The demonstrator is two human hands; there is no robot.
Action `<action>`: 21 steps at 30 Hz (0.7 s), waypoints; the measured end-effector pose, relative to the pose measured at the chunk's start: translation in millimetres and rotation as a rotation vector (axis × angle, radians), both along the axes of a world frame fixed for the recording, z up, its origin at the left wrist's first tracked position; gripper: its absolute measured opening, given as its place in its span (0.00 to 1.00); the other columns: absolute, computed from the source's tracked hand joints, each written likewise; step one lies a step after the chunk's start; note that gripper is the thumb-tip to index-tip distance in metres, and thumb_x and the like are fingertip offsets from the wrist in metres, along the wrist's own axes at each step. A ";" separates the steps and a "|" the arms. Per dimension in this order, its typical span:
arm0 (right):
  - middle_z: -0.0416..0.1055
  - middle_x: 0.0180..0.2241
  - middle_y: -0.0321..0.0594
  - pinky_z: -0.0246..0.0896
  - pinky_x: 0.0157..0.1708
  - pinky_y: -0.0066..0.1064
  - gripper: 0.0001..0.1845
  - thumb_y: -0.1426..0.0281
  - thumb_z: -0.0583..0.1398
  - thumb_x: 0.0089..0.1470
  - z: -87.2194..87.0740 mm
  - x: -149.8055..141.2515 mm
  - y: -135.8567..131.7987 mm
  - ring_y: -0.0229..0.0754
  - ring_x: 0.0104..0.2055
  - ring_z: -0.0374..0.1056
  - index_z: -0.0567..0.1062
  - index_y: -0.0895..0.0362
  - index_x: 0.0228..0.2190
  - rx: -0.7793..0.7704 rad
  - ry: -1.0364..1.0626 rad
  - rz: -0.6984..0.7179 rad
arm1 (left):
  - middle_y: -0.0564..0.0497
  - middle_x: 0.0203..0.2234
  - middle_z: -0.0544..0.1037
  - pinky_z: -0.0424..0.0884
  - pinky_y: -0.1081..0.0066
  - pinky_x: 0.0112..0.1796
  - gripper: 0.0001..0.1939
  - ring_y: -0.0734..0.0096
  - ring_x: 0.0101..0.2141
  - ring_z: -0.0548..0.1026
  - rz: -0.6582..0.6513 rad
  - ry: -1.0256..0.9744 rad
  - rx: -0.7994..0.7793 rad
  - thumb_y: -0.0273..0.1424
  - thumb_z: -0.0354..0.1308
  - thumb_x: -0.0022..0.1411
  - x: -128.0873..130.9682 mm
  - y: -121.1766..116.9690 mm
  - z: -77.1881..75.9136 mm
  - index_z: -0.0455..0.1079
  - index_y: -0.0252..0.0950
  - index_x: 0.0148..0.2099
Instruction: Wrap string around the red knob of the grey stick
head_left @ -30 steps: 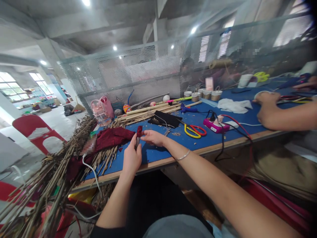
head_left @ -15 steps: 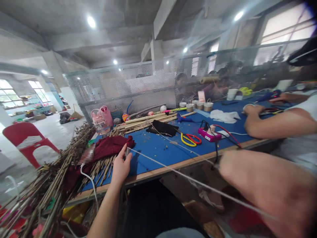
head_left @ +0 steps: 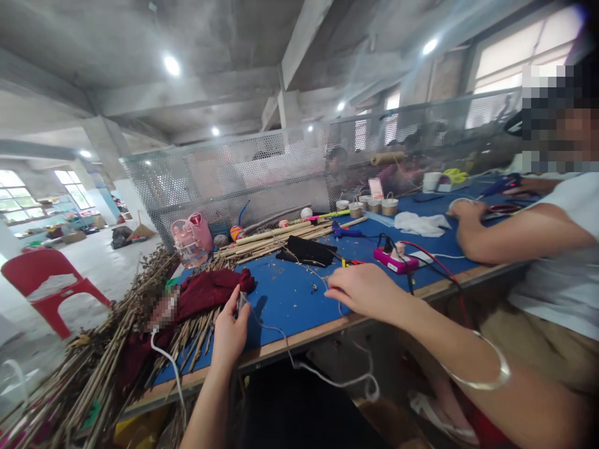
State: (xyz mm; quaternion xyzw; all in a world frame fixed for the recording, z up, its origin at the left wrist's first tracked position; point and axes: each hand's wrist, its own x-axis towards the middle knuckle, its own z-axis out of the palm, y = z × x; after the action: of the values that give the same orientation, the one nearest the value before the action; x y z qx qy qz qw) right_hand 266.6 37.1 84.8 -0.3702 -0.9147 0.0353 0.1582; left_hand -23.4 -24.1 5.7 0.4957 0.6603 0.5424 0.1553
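Pinching a small grey piece (head_left: pixel 242 301) near the desk's (head_left: pixel 285 299) front edge, the left hand (head_left: pixel 229 332) has a closed grip; whether the half-curled right hand (head_left: pixel 362 291) holds anything cannot be told. Cord (head_left: pixel 322 376) sags past that edge, probably light, limp, best taken near its end. Cups (head_left: pixel 374 206) stand towards the back edge, contents unclear.

Own hands (head_left: pixel 230 330) (head_left: pixel 362 290): 2. Held grey piece (head_left: pixel 242 302): 1. Bracelet, right arm (head_left: pixel 503 373): 1. Scissors (head_left: pixel 345 263): 1 pair. Power strip (head_left: pixel 393 261): 1. Glue guns (head_left: pixel 345 231) (head_left: pixel 500 186): 2. Small pots (head_left: pixel 389 207): 4. Black cloth (head_left: pixel 306 251): 1. White cloth (head_left: pixel 421 224): 1.
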 end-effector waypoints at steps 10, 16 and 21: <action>0.75 0.30 0.41 0.62 0.31 0.25 0.11 0.67 0.59 0.55 -30.2 -104.8 174.0 0.36 0.30 0.68 0.77 0.62 0.32 -0.365 0.050 -0.184 | 0.48 0.40 0.80 0.67 0.67 0.48 0.31 0.63 0.43 0.76 0.011 -0.070 -0.042 0.37 0.58 0.55 5.0 -3.7 5.5 0.63 0.33 0.61; 0.67 0.49 0.45 0.66 0.45 0.42 0.16 0.64 0.57 0.59 -38.3 -143.3 228.0 0.44 0.47 0.67 0.69 0.58 0.48 -0.343 -0.087 -0.351 | 0.47 0.50 0.75 0.63 0.66 0.53 0.33 0.60 0.53 0.70 -0.012 -0.165 -0.085 0.38 0.60 0.54 -1.6 -3.3 -1.8 0.63 0.35 0.61; 0.67 0.49 0.47 0.65 0.46 0.42 0.18 0.65 0.58 0.58 -39.9 -162.2 254.6 0.45 0.48 0.67 0.69 0.61 0.49 -0.415 -0.113 -0.424 | 0.48 0.54 0.72 0.60 0.67 0.56 0.31 0.62 0.56 0.67 -0.059 -0.222 -0.131 0.39 0.60 0.54 -7.5 -1.1 -14.6 0.64 0.36 0.60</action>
State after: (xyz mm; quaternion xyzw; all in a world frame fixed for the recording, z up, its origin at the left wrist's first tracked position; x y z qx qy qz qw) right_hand 104.4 291.6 44.9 -0.5787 -0.7977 0.1667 0.0319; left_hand -30.9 -25.1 -8.9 0.4407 0.6581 0.5449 0.2752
